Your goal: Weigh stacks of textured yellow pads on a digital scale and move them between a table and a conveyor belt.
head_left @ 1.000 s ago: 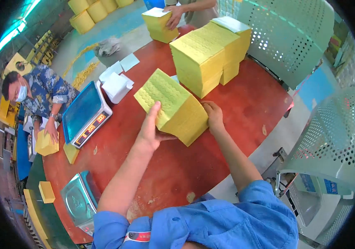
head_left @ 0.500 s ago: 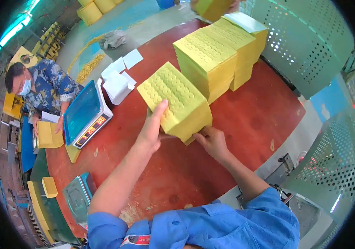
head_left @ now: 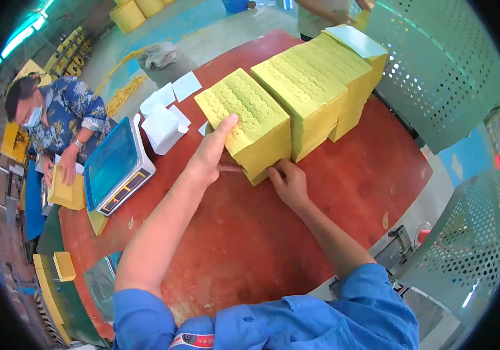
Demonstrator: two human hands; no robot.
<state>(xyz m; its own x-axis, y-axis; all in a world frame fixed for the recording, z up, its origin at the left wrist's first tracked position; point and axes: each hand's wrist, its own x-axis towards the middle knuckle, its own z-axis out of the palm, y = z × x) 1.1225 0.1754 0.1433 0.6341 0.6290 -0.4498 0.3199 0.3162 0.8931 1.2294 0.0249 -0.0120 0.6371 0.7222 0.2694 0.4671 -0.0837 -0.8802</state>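
Between my hands is a block-shaped stack of yellow paper (head_left: 243, 114), its top marked with rows of stamped circles. My left hand (head_left: 209, 154) grips its left side, thumb on the top face and the other fingers mostly hidden beneath or behind. Low on the near right corner, my right hand (head_left: 289, 184) pinches the stack's bottom edge. Just to the right stand more yellow paper stacks (head_left: 302, 87) with the same pattern, in a row running away from me. A pale sheet (head_left: 356, 41) lies on the farthest one.
The red table (head_left: 232, 256) carries a blue-topped weighing scale (head_left: 112, 166) and white paper pieces (head_left: 165, 128). At left, a masked person (head_left: 63, 119) handles a yellow block (head_left: 68, 188). Another person (head_left: 326, 14) stands beyond the table. Perforated green panels (head_left: 436, 64) border the right.
The stack in my hands has moved away from me, up beside the row of stacks. The person at left has tilted their yellow block, and the scale's lit digits no longer show.
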